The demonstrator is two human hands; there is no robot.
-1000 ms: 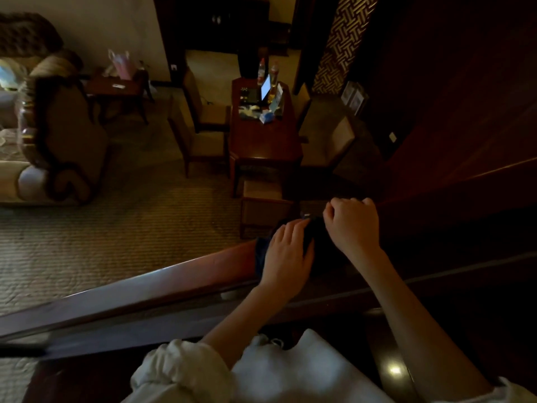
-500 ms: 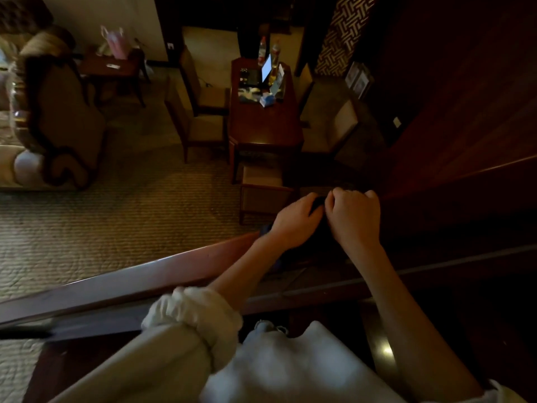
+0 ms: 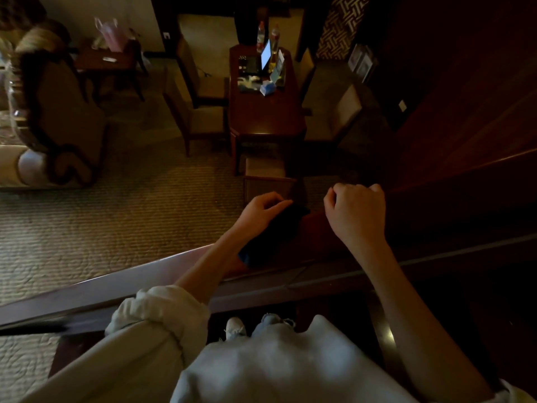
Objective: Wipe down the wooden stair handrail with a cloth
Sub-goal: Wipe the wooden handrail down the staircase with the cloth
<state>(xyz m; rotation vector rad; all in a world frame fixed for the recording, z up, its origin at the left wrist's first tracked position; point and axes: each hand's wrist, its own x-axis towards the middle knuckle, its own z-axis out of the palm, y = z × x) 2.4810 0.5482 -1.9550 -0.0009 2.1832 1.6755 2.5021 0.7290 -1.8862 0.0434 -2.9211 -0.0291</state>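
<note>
Under the fingers of the left hand point(image 3: 260, 212) lies a dark cloth point(image 3: 271, 235), draped over the wooden handrail point(image 3: 122, 282) and running from the fingertips back beneath the wrist. These fingers are loosely curled, with thumb and forefinger pinching the cloth's far end. The handrail slants from the lower left up toward the hands, and its glossy top catches a little light on the near side of the cloth.

Just to the right of those fingers, with a clear gap between, the right hand point(image 3: 356, 213) hangs over the darker stretch of the rail. Its fingers are curled into a fist, knuckles up, and nothing shows inside them; whether the fist touches the wood cannot be told in the dim light. A pale sleeve point(image 3: 157, 315) is bunched up on the left forearm, while the right forearm is bare.

Far beyond the fingers, down on the lower floor, a dark wooden counter point(image 3: 266, 117) carries two bottles point(image 3: 261, 36), a lit screen point(image 3: 266, 53) and some small clutter. A chair point(image 3: 200, 112) stands on each side of it, and a sofa point(image 3: 58, 112) sits well off to the left on the carpet point(image 3: 116, 213).
</note>
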